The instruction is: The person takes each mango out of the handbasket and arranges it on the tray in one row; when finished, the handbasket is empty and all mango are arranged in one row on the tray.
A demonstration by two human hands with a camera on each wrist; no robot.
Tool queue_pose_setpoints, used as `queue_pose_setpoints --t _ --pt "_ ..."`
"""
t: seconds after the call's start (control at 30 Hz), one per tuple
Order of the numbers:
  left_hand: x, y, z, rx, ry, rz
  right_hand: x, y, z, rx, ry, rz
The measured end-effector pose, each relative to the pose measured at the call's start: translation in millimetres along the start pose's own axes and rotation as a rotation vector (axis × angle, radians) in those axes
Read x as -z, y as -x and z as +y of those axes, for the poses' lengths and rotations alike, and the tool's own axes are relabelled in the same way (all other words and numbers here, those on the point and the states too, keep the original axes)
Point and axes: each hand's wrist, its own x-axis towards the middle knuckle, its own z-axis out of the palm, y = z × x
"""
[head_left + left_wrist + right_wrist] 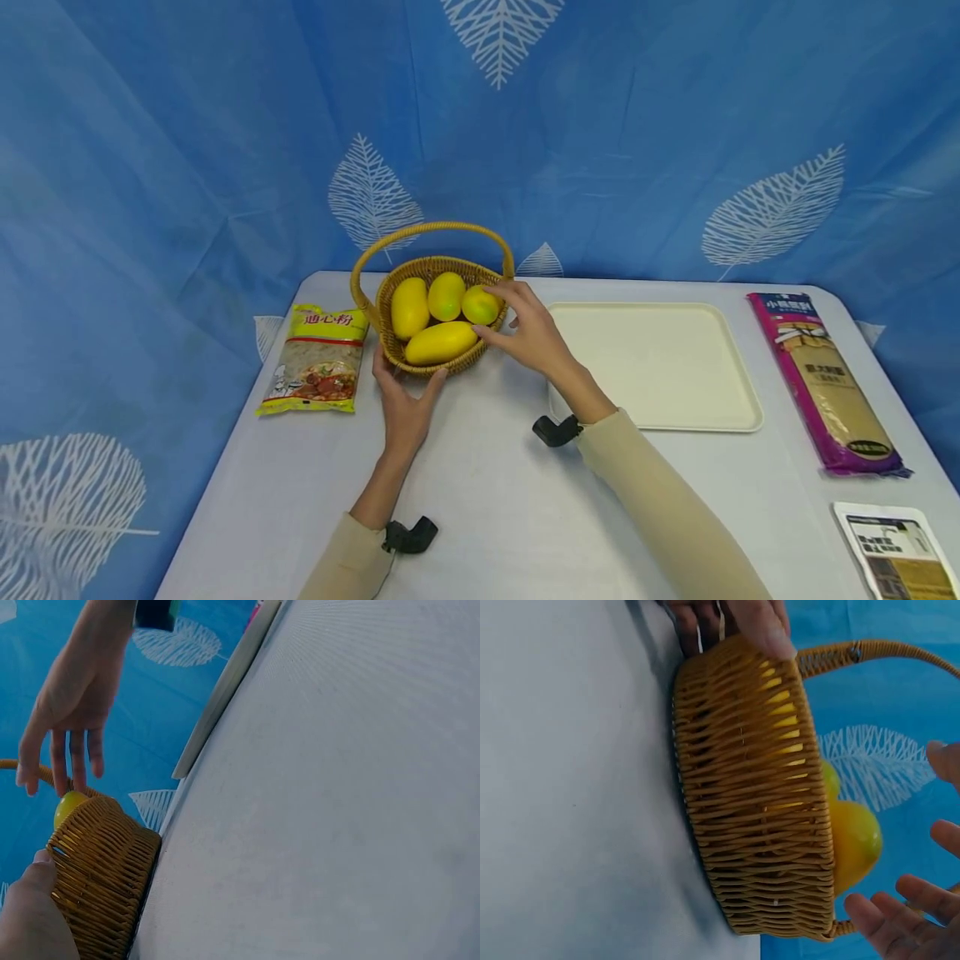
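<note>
A wicker basket (471,358) with an arched handle stands at the back of the table, holding several smooth yellow, mango-like fruits (441,342). My left hand (405,407) grips the basket's near left side; in the right wrist view its thumb lies on the rim. Over the basket's right side is my right hand (534,333), fingers spread and loosely bent around the rightmost fruit (480,305), which has a greenish tip. In the left wrist view the right hand (79,697) points down just above a fruit (69,808). Whether its fingertips touch is unclear.
Left of the basket lies a yellow pasta bag (318,358). A cream rectangular tray (652,367) is to the right, and beyond it a purple noodle packet (828,383). Near the right front corner sits a white-edged package (896,550). A blue curtain (600,167) hangs behind the table.
</note>
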Motion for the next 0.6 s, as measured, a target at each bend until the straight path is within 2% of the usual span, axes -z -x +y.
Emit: queue_pose_setpoints --t 0.27,0.43,0.6 --pt "-0.8 0.7 -0.4 -0.017 0.028 -0.006 -6.0 -21.1 6.3 -0.047 0.026 -0.07" --pt "-0.5 0.3 -1.0 -0.029 0.032 -0.007 -6.7 -28.8 3.9 -0.097 0.078 -0.129" --pt "-0.3 -1.0 -1.4 -0.028 0.023 -0.003 -8.3 -33.4 1.2 -0.103 0.132 -0.168"
